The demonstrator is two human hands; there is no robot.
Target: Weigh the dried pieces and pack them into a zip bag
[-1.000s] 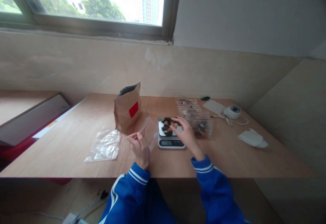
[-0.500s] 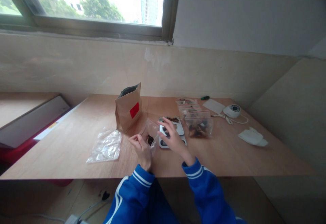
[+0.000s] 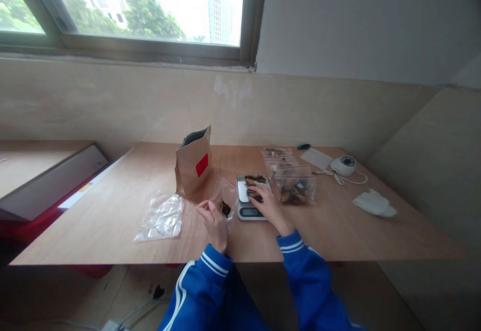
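The edge of a clear bag (image 3: 230, 190) is pinched by the left hand (image 3: 217, 221); the fingers of the right hand (image 3: 266, 202) are curved over dried pieces (image 3: 256, 179) on the scale (image 3: 243, 192), any grip being impossible to tell. A dark clump (image 3: 226, 209), absent a second ago, is now held inside the bag, so the pieces appear partly transferred. Just left of the scale, the bag's mouth seems pointed far, its long axis roughly near-to-far. Beyond, a paper bag (image 3: 190, 166) is stood upright on the bench (image 3: 323, 235).
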